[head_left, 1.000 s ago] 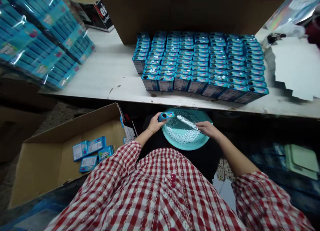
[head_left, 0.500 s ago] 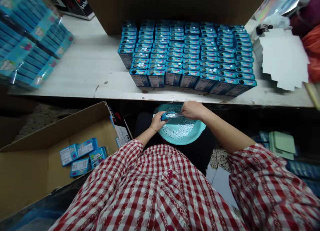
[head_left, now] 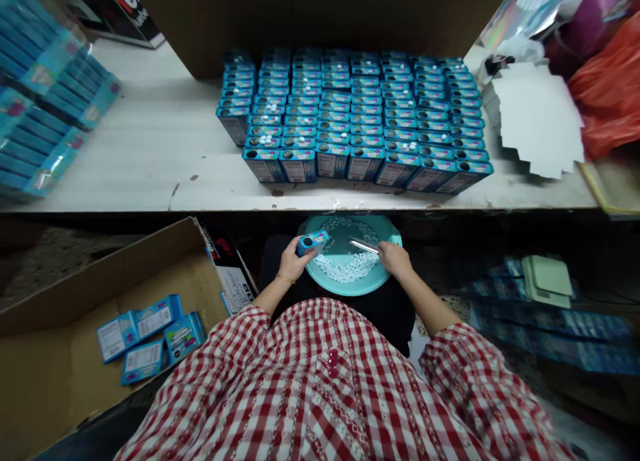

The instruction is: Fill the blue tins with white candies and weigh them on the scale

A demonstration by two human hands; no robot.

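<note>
Since half a second ago, the right hand (head_left: pixel 395 258) has drawn back from the mouth of the small blue cardboard box (head_left: pixel 313 241) to the right side of the round teal plastic basin (head_left: pixel 350 289). The narrow shiny trough-shaped scoop (head_left: pixel 363 245) it carries now lies apart from the box and looks emptied of its row of pellets. The camera has also tipped a little, so the table sits lower in view.

The left hand (head_left: pixel 293 260) grips the small blue box between fingers and thumb, holding it tilted over the basin's left rim. The right hand pinches the near end of the scoop, whose far end points toward the box across the basin. Small white round pellets (head_left: pixel 346 269) lie heaped in the bottom of the basin, which rests on the person's lap below the edge of the pale white table (head_left: pixel 165 148).

On the table stand close rows of matching blue boxes (head_left: pixel 350 114), tops up, a few with white pellets showing. To their right lies a stack of flat white card blanks (head_left: pixel 540 114), and beyond it an orange plastic bag (head_left: pixel 607 94). Film-wrapped packs of blue boxes (head_left: pixel 45 114) sit at the table's left end. On the floor to the left, an open brown cardboard carton (head_left: pixel 65 294) holds several loose blue boxes (head_left: pixel 145 331) lying flat.
</note>
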